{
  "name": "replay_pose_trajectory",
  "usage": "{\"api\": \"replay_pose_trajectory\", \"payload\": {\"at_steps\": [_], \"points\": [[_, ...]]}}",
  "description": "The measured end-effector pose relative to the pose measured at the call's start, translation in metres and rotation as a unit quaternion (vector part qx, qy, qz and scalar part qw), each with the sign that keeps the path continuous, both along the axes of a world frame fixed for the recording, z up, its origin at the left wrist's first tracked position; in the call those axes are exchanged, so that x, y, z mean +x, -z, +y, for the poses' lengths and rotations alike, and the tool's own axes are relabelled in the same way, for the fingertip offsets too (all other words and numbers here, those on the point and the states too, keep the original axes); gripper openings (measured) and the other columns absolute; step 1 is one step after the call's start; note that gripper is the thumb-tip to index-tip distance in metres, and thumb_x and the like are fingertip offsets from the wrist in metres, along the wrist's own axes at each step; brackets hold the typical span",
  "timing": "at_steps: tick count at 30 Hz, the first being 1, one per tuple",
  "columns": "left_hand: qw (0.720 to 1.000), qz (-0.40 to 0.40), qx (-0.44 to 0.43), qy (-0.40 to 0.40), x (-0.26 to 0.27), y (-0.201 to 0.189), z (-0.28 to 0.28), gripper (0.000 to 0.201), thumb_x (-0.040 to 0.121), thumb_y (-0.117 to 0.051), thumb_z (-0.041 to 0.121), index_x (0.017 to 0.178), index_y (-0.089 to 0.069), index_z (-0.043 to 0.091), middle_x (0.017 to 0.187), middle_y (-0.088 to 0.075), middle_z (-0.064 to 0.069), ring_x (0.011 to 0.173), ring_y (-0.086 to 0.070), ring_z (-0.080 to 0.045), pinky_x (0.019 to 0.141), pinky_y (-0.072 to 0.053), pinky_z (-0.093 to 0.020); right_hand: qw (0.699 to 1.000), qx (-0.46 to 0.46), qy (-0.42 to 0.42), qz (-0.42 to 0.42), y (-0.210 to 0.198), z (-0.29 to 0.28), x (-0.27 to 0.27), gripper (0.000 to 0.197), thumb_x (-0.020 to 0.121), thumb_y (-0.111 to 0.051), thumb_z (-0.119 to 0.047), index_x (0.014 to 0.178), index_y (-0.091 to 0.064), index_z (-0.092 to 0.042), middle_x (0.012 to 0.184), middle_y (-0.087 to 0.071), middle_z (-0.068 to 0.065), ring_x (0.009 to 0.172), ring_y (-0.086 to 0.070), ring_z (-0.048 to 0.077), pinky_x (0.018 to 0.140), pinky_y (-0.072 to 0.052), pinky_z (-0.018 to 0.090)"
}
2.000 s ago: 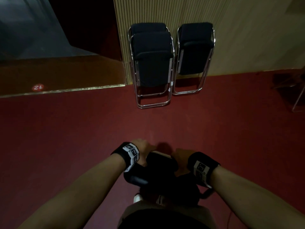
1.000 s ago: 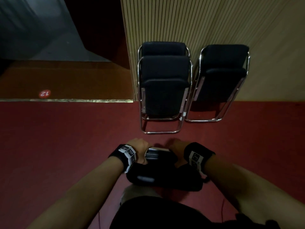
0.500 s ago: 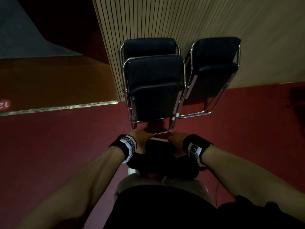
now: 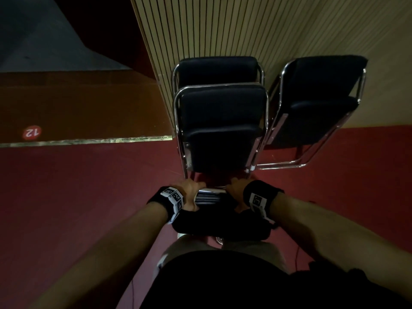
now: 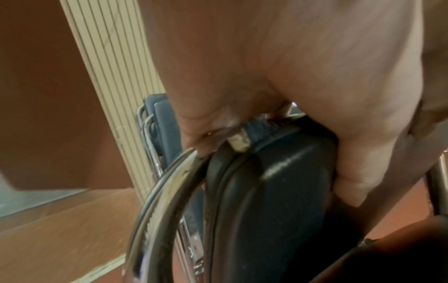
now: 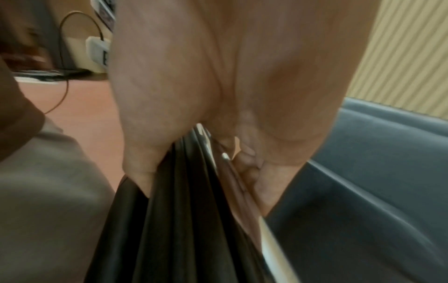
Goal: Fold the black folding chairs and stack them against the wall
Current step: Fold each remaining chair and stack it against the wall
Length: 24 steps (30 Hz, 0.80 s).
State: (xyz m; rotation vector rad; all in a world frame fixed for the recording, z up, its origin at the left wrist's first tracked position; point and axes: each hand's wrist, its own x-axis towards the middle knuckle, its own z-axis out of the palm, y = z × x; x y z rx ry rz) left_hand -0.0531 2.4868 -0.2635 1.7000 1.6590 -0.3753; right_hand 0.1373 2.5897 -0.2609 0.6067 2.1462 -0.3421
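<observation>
I carry a folded black chair (image 4: 220, 224) upright in front of my legs. My left hand (image 4: 191, 192) grips its top at the left, fingers curled over the chrome frame (image 5: 169, 181) and black pad (image 5: 271, 191). My right hand (image 4: 236, 192) grips the top at the right, thumb and fingers round the folded black padding (image 6: 184, 210). Directly ahead, two folded chairs (image 4: 220, 121) lean stacked against the slatted wall (image 4: 223, 25). A third folded chair (image 4: 318, 103) leans to their right.
Red carpet (image 4: 78, 197) covers the floor. At the left a brown raised step (image 4: 78, 108) with a gold edge strip carries a red round "12" sticker (image 4: 32, 132). A cable (image 6: 64, 57) and a white box lie on the floor behind me.
I have walked closer to the wall with the chair held in both hands; the leaning chairs now fill more of the view and stand just beyond my hands.
</observation>
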Motion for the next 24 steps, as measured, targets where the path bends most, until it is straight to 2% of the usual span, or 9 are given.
{"api": "replay_pose_trajectory", "payload": {"at_steps": [4,7,11,13,15,18,20,22,24], "points": [[0.999,0.011,-0.019,-0.043,0.007,0.003,0.030,0.048,0.075,-0.078,0.038,0.117,-0.055,0.032,0.108,-0.067,0.003,0.097,-0.067,-0.023,0.076,-0.050,-0.028,0.998,-0.007,-0.056,0.002,0.003,0.049,-0.006,0.075,0.079,-0.081,-0.044,0.140,-0.048,-0.016,0.135,-0.050,0.013,0.114,-0.061,0.033,0.086,-0.050,0.039],[0.997,0.007,-0.026,-0.068,0.001,0.001,0.056,0.060,0.075,-0.080,0.040,0.129,-0.052,0.034,0.117,-0.067,0.002,0.105,-0.066,-0.024,0.078,-0.045,-0.026,0.996,-0.028,-0.084,0.003,-0.002,0.087,-0.020,0.065,0.081,-0.079,-0.044,0.134,-0.055,-0.014,0.130,-0.055,0.012,0.108,-0.064,0.029,0.085,-0.055,0.035],[0.995,0.011,-0.031,-0.098,-0.004,0.000,0.081,0.068,0.072,-0.082,0.041,0.133,-0.051,0.034,0.119,-0.067,0.000,0.108,-0.065,-0.026,0.090,-0.052,-0.033,0.992,-0.050,-0.118,0.005,-0.004,0.120,-0.031,0.058,0.082,-0.078,-0.042,0.127,-0.059,-0.011,0.125,-0.058,0.011,0.105,-0.063,0.026,0.077,-0.055,0.033],[0.993,0.022,-0.043,-0.104,-0.002,0.000,0.099,0.065,0.071,-0.081,0.043,0.129,-0.052,0.034,0.116,-0.067,0.000,0.105,-0.065,-0.026,0.087,-0.053,-0.035,0.989,-0.049,-0.136,0.005,0.000,0.142,-0.031,0.060,0.081,-0.078,-0.043,0.128,-0.057,-0.011,0.125,-0.057,0.012,0.105,-0.063,0.026,0.076,-0.055,0.033],[0.993,0.016,-0.053,-0.109,-0.007,0.003,0.111,0.062,0.071,-0.081,0.043,0.124,-0.051,0.033,0.115,-0.066,0.000,0.104,-0.065,-0.026,0.082,-0.051,-0.032,0.991,-0.048,-0.121,0.017,0.002,0.152,-0.033,0.062,0.081,-0.078,-0.044,0.129,-0.056,-0.011,0.126,-0.055,0.012,0.105,-0.062,0.026,0.078,-0.057,0.035],[0.992,0.008,-0.063,-0.105,-0.026,0.005,0.136,0.066,0.067,-0.083,0.045,0.123,-0.051,0.034,0.119,-0.066,0.001,0.109,-0.065,-0.026,0.090,-0.055,-0.036,0.992,-0.048,-0.108,0.038,0.009,0.171,-0.042,0.067,0.082,-0.077,-0.046,0.133,-0.053,-0.010,0.128,-0.051,0.012,0.106,-0.060,0.028,0.075,-0.052,0.034],[0.993,0.011,-0.061,-0.100,-0.042,0.005,0.151,0.072,0.067,-0.085,0.047,0.129,-0.051,0.033,0.123,-0.064,0.001,0.112,-0.063,-0.026,0.093,-0.053,-0.036,0.993,-0.056,-0.079,0.065,0.011,0.183,-0.052,0.071,0.082,-0.078,-0.047,0.136,-0.051,-0.010,0.130,-0.048,0.011,0.104,-0.060,0.029,0.074,-0.052,0.035],[0.992,0.018,-0.056,-0.107,-0.061,0.012,0.168,0.075,0.068,-0.086,0.046,0.132,-0.052,0.029,0.124,-0.064,-0.001,0.113,-0.063,-0.026,0.092,-0.052,-0.034,0.993,-0.056,-0.050,0.093,0.017,0.198,-0.065,0.071,0.083,-0.079,-0.044,0.138,-0.049,-0.009,0.134,-0.048,0.012,0.107,-0.060,0.031,0.079,-0.053,0.038],[0.992,0.029,-0.044,-0.113,-0.077,0.014,0.179,0.072,0.067,-0.087,0.046,0.128,-0.055,0.025,0.118,-0.067,-0.002,0.108,-0.065,-0.027,0.088,-0.053,-0.034,0.990,-0.064,-0.020,0.127,0.017,0.209,-0.074,0.067,0.086,-0.076,-0.038,0.140,-0.047,-0.009,0.140,-0.048,0.013,0.115,-0.058,0.033,0.089,-0.054,0.041]]}}
